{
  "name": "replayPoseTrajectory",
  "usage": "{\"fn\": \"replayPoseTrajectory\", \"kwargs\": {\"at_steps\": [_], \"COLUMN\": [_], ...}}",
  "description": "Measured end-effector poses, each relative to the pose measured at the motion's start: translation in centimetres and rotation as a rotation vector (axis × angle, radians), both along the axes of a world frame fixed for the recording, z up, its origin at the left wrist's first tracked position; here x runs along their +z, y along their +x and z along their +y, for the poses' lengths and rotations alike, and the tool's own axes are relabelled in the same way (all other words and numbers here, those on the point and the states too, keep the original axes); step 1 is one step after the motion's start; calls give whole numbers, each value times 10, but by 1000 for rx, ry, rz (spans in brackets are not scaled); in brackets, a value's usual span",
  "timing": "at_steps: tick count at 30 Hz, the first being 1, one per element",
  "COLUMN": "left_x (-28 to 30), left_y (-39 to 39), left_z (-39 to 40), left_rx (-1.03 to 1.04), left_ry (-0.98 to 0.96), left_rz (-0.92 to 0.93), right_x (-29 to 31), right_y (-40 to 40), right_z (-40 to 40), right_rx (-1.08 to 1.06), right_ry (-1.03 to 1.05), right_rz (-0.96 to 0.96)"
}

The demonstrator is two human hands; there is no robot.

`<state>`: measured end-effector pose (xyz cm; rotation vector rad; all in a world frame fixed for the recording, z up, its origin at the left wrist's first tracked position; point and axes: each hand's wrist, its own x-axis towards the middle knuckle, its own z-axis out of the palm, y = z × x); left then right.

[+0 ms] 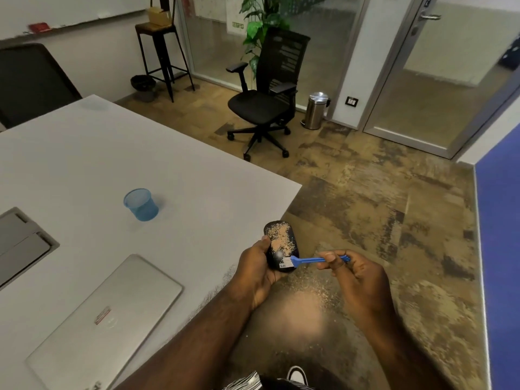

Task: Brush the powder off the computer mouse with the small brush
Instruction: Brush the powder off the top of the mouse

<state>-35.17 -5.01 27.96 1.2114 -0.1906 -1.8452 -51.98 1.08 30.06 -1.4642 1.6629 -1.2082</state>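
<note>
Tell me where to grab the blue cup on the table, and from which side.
Grip the blue cup around its wall just below the open rim, coming from the right. It stands upright with bare table around it, and the right is nearest the hands.

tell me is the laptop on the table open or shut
Shut: the silver laptop lies flat on the white table, lid down, sticker facing up.

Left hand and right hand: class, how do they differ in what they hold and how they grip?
The left hand cradles the powder-dusted black mouse in a whole-palm wrap; the right hand pinches the thin blue brush handle with its fingers. The left sits nearer the table; the right hangs over the floor. Both are bare and raised.
</note>
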Motion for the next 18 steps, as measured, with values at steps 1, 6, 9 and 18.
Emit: {"fn": "replayPoseTrajectory", "kwargs": {"at_steps": [1,6,9,18], "left_x": [1,3,2,-8], "left_y": [-10,-51,-71,-128], "left_z": [-1,-7,-9,-13], "left_rx": [-1,4,-11,-59], "left_ry": [2,-2,-20,0], "left_rz": [1,5,11,-57], "right_x": [1,4,1,6], "right_y": [-10,-52,-76,-144], "right_z": [-2,-13,-19,-28], "right_rx": [-4,-17,-50,-112], "right_ry": [-9,-45,-51,-78], "right_rz": [10,62,85,131]}}
